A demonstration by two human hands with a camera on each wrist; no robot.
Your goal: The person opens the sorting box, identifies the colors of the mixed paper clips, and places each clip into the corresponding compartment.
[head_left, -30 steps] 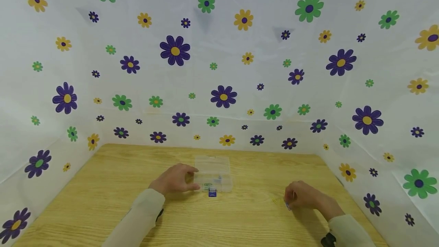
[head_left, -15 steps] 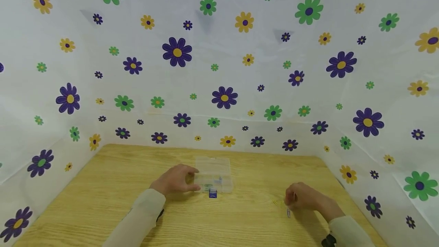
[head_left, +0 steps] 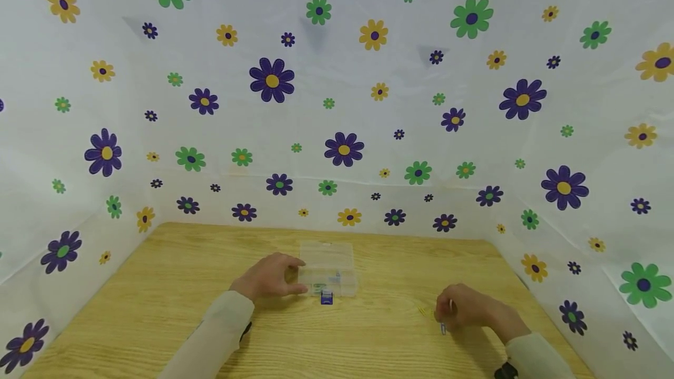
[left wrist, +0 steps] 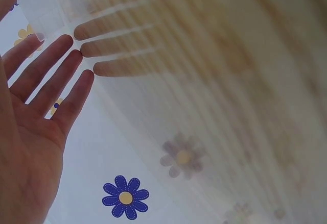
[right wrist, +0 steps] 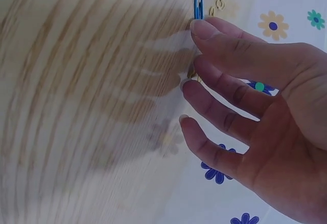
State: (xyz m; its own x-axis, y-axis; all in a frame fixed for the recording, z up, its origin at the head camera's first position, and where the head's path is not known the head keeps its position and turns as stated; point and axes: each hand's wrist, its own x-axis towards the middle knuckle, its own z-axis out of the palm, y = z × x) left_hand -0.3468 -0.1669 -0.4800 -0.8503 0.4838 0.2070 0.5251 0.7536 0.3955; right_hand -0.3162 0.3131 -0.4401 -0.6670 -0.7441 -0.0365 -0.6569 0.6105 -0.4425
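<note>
My right hand [head_left: 466, 304] pinches a blue paper clip [right wrist: 198, 5] between thumb and index finger at the right of the table. The clip sticks out past the fingertips. Small yellow paper clips [head_left: 423, 311] lie just left of that hand; a yellow bit [right wrist: 192, 74] also shows by the middle fingertip in the right wrist view. My left hand [head_left: 270, 276] rests on the table, thumb and index fingertip at the left side of a clear plastic box [head_left: 344, 288]. Its other fingers [left wrist: 51, 76] are straight, tips on the tabletop.
The box's clear lid [head_left: 326, 253] lies folded back, and a blue latch [head_left: 327, 297] hangs at its front. Green paper clips [head_left: 319, 288] and blue ones [head_left: 335, 277] lie inside. A white flowered cloth [head_left: 342, 104] surrounds the wooden table [head_left: 379, 344] at back and sides.
The blue paper clip, mostly covered by my right fingers a second ago, now shows below them. That hand has dropped slightly toward me. My left hand stays by the box.
</note>
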